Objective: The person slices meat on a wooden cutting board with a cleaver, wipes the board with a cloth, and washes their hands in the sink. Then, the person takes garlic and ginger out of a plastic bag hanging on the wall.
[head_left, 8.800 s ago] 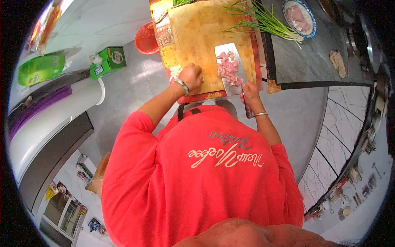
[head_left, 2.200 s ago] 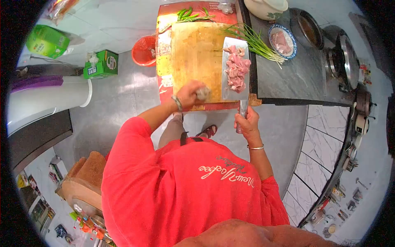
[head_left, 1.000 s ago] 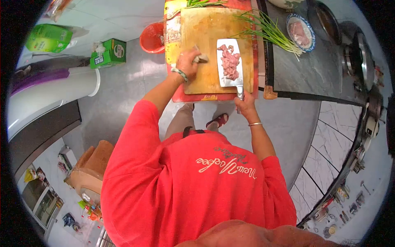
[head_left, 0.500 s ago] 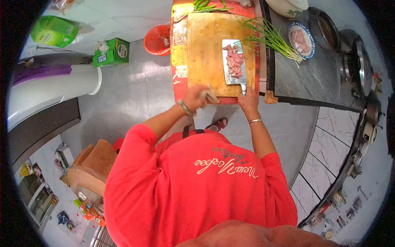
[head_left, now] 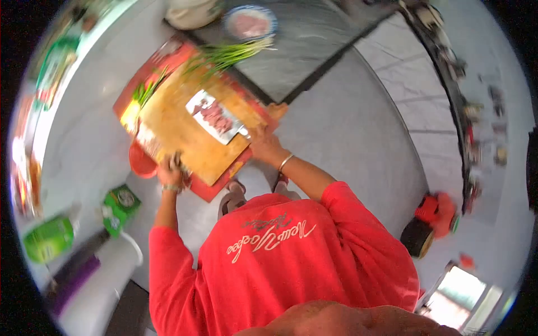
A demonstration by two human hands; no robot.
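On the wooden cutting board (head_left: 174, 126) lies a cleaver (head_left: 197, 105) with pieces of cut pink meat (head_left: 215, 117) on its broad blade. My right hand (head_left: 265, 147) is closed round the cleaver's handle at the board's near right edge. At the board's left edge my left hand (head_left: 171, 171) is closed on a crumpled greyish cloth-like item (head_left: 176, 161), blurred by motion. Green onions (head_left: 238, 54) lie across the far right corner of the board, and green peppers (head_left: 144, 92) rest beyond its far left side.
A red bowl (head_left: 141, 161) is beside the board's left edge. Beyond the board, a blue-rimmed plate of meat (head_left: 250, 23) and a pale pot (head_left: 192, 13) stand on the dark counter (head_left: 291, 56). A green box (head_left: 120, 207) and green pouch (head_left: 49, 239) are at left.
The whole view has turned, so the board now appears tilted and further left. My left hand, with the greyish item, has moved to the board's left edge. The cleaver still carries the meat.
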